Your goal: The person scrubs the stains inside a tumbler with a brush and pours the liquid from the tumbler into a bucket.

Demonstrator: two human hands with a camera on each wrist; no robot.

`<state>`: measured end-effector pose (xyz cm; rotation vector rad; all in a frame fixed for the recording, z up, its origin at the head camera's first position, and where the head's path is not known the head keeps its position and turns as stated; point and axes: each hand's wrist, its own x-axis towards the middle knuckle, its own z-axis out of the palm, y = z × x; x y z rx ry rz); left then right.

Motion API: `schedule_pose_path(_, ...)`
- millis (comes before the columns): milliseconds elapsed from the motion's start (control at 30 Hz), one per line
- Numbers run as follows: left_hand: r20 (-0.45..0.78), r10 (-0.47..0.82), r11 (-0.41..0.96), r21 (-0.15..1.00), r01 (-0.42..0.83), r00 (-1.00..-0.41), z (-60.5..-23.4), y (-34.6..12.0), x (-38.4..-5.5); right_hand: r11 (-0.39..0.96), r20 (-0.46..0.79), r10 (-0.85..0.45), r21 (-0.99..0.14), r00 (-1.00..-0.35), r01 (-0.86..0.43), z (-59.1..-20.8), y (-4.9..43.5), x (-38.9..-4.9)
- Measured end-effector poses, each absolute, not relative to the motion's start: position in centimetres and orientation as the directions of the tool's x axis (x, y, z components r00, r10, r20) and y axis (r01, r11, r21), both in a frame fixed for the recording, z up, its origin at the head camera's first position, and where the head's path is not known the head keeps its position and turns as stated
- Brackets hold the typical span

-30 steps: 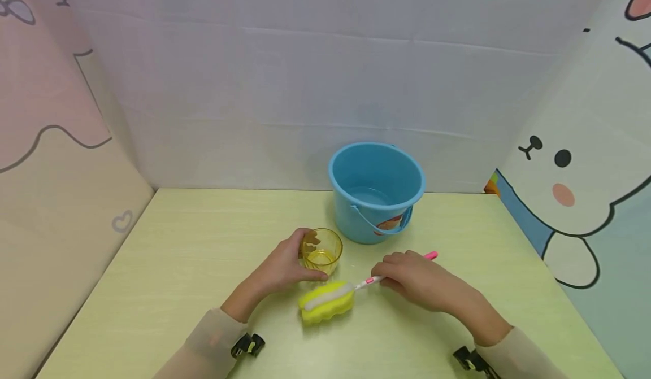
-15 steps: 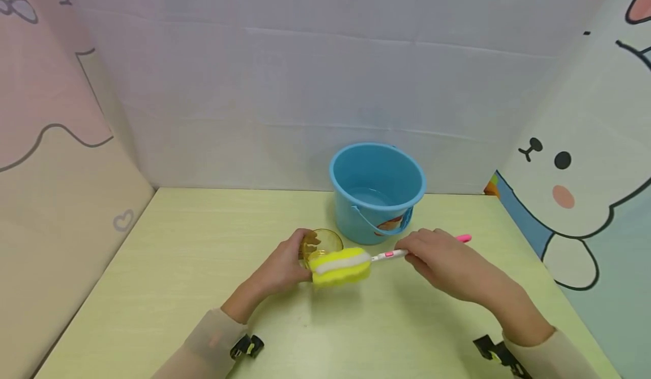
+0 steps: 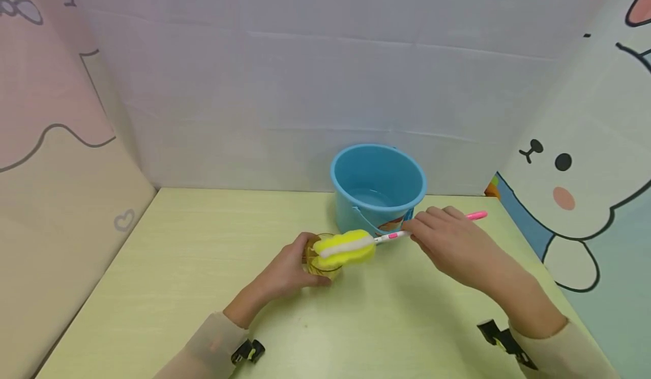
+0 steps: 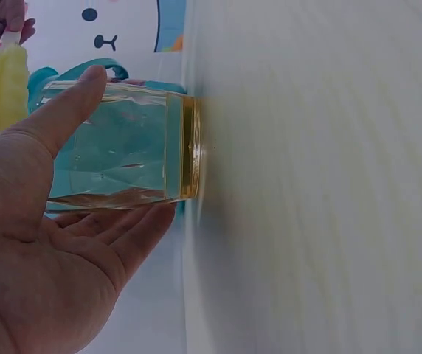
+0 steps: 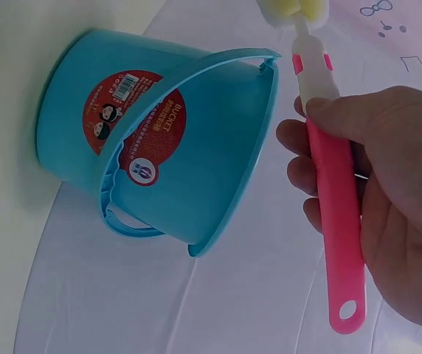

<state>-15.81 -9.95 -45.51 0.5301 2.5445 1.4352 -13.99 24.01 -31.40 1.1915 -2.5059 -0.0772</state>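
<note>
Where the table (image 3: 203,243) ends: a creased white backdrop (image 3: 325,85) rises, flanked by cartoon-printed panels (image 3: 600,215).
Table: pale yellow-green, spread beneath both hands.
Blue bucket (image 3: 378,175): upright near the table's back edge, its bail hanging down at the front, a red label (image 5: 159,140) on its side.
Brush (image 3: 394,236): aslant in the air, pink handle (image 5: 336,214) toward the right; its yellow sponge head (image 3: 348,248), banded white, is over the mouth of the cup (image 4: 122,147), outside it, and the left wrist view shows a gap between them.
Right hand (image 3: 460,246): fingers and thumb wrapped round the brush's handle.
Left hand (image 3: 287,271): curved about the cup, thumb on one side, fingers on the other.
Cup: see-through amber, upright, base at the tabletop, near the bucket and slightly left of it.
Black clip (image 3: 248,351): at the left sleeve.
</note>
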Motion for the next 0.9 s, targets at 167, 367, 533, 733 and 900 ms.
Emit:
schedule_pose_path(167,0.017,0.398,0.455,0.865,0.213,-0.917,-45.6,-9.7,-15.6,0.643,0.282,-0.765,0.279,-0.579,-0.713,-30.5,23.4,-14.2)
schedule_pose_path(367,0.014,0.407,0.448,0.868,0.213,-0.913,-45.6,-9.4,-15.4,0.612,0.263,-0.791,0.357,-0.552,-0.706,-29.6,22.7,-14.3)
schedule_pose_path(533,0.019,0.415,0.437,0.873,0.218,-0.91,-45.5,-9.2,-15.3,0.564,0.224,-0.823,0.431,-0.521,-0.705,-28.6,21.9,-14.2)
schedule_pose_path(733,0.017,0.426,0.441,0.869,0.224,-0.904,-45.4,-8.9,-15.2,0.511,0.2,-0.854,0.495,-0.48,-0.703,-28.2,20.6,-14.5)
schedule_pose_path(900,0.017,0.436,0.443,0.866,0.232,-0.9,-45.3,-8.7,-15.1,0.459,0.166,-0.879,0.552,-0.448,-0.696,-28.2,19.4,-14.9)
